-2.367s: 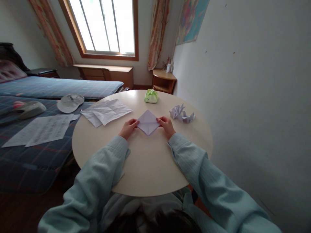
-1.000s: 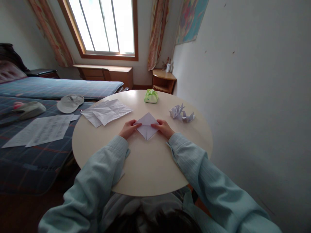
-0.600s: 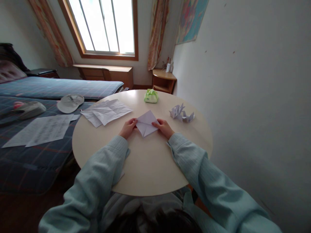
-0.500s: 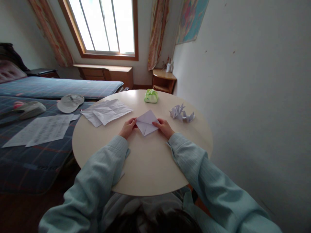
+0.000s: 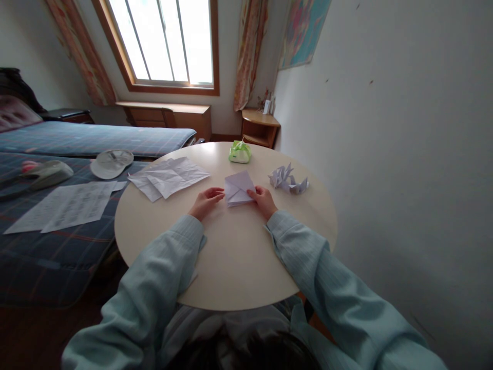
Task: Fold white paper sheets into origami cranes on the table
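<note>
We look from one camera worn on the head, facing forward and down at the left hand [image 5: 207,202] and the right hand [image 5: 264,202], near the middle of our view. It takes in the round table [image 5: 234,262] close below us and reaches across the room to the window [image 5: 173,41], well beyond.

Folded paper [image 5: 237,186] tinted pale lilac. Sleeves [image 5: 304,239] striped, coloured pale blue-green. Tabletop [image 5: 239,257] finished in cream. Mattress [image 5: 57,252] checked blue, red.

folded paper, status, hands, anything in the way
Right hand gripping folded paper at right edge. Left hand by its left edge, contact unclear. Creased sheets left, paper shapes right, both apart.
</note>
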The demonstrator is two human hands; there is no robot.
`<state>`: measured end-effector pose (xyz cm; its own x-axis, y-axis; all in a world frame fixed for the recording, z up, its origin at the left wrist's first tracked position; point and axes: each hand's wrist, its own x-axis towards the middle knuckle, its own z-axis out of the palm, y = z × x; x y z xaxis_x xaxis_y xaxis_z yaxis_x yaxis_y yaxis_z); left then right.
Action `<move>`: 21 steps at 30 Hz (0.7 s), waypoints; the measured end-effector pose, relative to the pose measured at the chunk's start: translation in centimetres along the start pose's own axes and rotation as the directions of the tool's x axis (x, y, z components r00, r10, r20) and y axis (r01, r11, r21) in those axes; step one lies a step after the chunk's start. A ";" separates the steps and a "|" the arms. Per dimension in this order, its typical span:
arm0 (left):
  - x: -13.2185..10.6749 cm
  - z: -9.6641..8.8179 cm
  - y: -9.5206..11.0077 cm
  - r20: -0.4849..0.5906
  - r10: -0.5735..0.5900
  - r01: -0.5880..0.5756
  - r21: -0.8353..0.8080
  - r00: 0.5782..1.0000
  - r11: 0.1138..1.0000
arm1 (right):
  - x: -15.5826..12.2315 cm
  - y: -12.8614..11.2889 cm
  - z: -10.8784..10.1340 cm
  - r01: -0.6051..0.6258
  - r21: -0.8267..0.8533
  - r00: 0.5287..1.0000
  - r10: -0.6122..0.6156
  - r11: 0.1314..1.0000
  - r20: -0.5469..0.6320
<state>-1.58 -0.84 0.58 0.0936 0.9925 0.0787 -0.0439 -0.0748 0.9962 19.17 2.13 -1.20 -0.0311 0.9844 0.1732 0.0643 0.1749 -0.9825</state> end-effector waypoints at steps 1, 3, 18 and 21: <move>0.0 0.1 0.0 0.000 0.003 -0.003 -0.004 1.000 1.000 | 0.0 0.0 0.0 -0.007 0.008 1.000 0.007 1.000 0.009; -0.2 0.2 0.1 -0.002 0.003 -0.003 -0.012 1.000 1.000 | -0.1 -0.2 0.1 -0.030 0.034 0.999 0.029 0.999 0.038; -0.4 0.5 0.2 0.050 -0.019 0.017 0.031 0.999 0.999 | -0.6 -1.1 0.5 -0.112 0.143 0.986 0.092 0.983 0.142; -0.3 0.3 0.2 0.033 -0.013 0.011 0.068 0.999 0.998 | -0.6 -1.1 0.5 -0.103 0.131 0.987 0.085 0.986 0.136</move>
<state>-1.32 -1.18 0.72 0.1265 0.9897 0.0669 0.0244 -0.0706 0.9972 18.62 1.33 -0.30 -0.1608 0.9839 0.0778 -0.0637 0.0683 -0.9956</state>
